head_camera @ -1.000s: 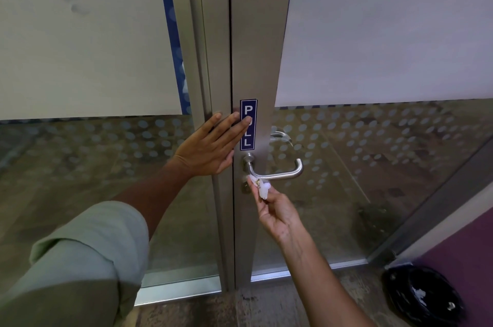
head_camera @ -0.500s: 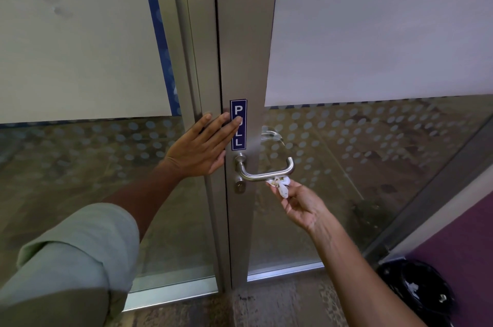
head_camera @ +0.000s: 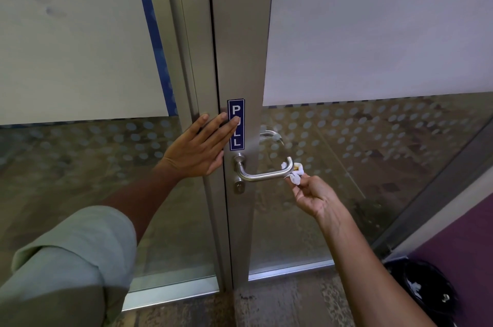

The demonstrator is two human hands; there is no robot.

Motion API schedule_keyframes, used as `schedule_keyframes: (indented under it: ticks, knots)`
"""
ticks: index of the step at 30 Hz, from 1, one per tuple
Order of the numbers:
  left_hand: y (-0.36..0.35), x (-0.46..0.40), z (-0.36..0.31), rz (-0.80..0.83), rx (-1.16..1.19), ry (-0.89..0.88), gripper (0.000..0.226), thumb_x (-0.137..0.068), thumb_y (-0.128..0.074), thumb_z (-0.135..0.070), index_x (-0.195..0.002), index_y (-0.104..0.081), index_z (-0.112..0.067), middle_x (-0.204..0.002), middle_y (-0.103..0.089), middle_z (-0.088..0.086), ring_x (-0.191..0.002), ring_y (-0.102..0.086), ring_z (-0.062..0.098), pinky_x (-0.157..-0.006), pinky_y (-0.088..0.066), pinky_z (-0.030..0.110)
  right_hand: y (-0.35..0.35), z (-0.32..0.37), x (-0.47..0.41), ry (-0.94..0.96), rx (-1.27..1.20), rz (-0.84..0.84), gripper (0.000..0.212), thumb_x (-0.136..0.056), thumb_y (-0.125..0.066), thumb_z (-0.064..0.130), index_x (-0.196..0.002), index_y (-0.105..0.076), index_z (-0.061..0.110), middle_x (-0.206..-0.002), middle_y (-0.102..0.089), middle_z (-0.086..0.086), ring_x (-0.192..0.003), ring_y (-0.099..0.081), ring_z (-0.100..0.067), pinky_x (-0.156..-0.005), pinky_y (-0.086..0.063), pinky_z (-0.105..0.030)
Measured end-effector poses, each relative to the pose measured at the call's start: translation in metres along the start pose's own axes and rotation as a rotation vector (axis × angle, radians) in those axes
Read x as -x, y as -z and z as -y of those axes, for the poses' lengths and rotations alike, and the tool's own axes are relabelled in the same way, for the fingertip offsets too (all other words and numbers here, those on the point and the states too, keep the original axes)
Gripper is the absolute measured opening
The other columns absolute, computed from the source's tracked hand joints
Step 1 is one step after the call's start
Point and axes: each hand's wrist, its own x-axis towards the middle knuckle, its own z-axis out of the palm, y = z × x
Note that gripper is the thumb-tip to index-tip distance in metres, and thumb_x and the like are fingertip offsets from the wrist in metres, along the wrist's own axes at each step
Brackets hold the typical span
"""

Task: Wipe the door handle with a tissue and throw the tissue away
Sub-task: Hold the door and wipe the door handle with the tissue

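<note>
A brushed-steel lever door handle [head_camera: 262,175] sticks out from the grey metal door frame [head_camera: 240,46], with a keyhole just below its base. My right hand [head_camera: 317,200] pinches a small crumpled white tissue [head_camera: 294,173] against the handle's outer right bend. My left hand [head_camera: 198,149] lies flat and open on the frame to the left of the handle, fingertips touching a blue PULL sign [head_camera: 236,125].
Glass panels with frosted upper parts and dot patterns flank the frame. A black-lined bin [head_camera: 424,290] holding white scraps stands on the floor at the lower right, beside a purple wall [head_camera: 466,246]. A second handle [head_camera: 269,134] shows through the glass behind.
My right hand has slid the tissue along the handle from its base near the keyhole out to the right-hand bend. My left hand has stayed flat on the frame.
</note>
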Motion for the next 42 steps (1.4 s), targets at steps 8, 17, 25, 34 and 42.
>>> schedule_keyframes:
  ticks: [8, 17, 25, 34, 42]
  knots:
    - [-0.002, 0.001, -0.001, 0.006, 0.011, 0.002, 0.074, -0.096, -0.037, -0.043, -0.157, -0.027, -0.002, -0.164, -0.028, 0.013, -0.151, -0.025, 0.034, -0.124, -0.01, 0.05, -0.008, 0.011, -0.027, 0.011, 0.007, -0.041, 0.047, -0.087, -0.023, -0.022, -0.097, -0.064, -0.002, -0.075, -0.073, -0.016, -0.058, -0.066, -0.016, -0.046, -0.05, -0.015]
    - [-0.002, 0.001, -0.001, 0.017, 0.008, 0.002, 0.075, -0.095, -0.037, -0.043, -0.156, -0.027, -0.001, -0.164, -0.027, 0.013, -0.151, -0.023, 0.033, -0.124, -0.007, 0.05, 0.021, -0.005, -0.027, 0.194, -0.247, -0.142, 0.026, -0.09, -0.054, -0.011, -0.091, -0.071, 0.007, -0.098, -0.068, -0.022, -0.063, -0.074, -0.023, -0.066, -0.061, -0.023]
    - [-0.001, 0.0, 0.0, 0.01, 0.021, 0.003, 0.074, -0.096, -0.036, -0.042, -0.156, -0.026, 0.0, -0.164, -0.025, 0.014, -0.151, -0.022, 0.034, -0.124, -0.006, 0.051, 0.029, -0.069, -0.02, -0.02, -0.098, -0.163, 0.028, -0.084, -0.036, -0.003, -0.094, -0.058, -0.018, -0.083, -0.067, -0.029, -0.068, -0.063, -0.028, -0.051, -0.057, -0.021]
    - [0.0, 0.0, -0.001, -0.009, 0.06, 0.018, 0.073, -0.096, -0.037, -0.039, -0.157, -0.024, 0.0, -0.164, -0.026, 0.013, -0.151, -0.024, 0.032, -0.125, -0.006, 0.05, -0.029, -0.116, -0.026, 0.204, -0.158, -0.184, 0.033, -0.088, -0.054, -0.018, -0.113, -0.064, 0.001, -0.1, -0.07, -0.013, -0.082, -0.068, -0.015, -0.07, -0.058, -0.018]
    - [-0.002, 0.001, 0.0, -0.023, 0.08, 0.01, 0.074, -0.097, -0.037, -0.04, -0.157, -0.023, 0.0, -0.164, -0.023, 0.015, -0.151, -0.023, 0.033, -0.125, -0.006, 0.05, -0.066, -0.14, -0.033, 0.265, -0.12, -0.333, 0.031, -0.085, -0.066, -0.007, -0.098, -0.072, 0.021, -0.073, -0.07, 0.001, -0.058, -0.054, -0.01, -0.047, -0.044, -0.018]
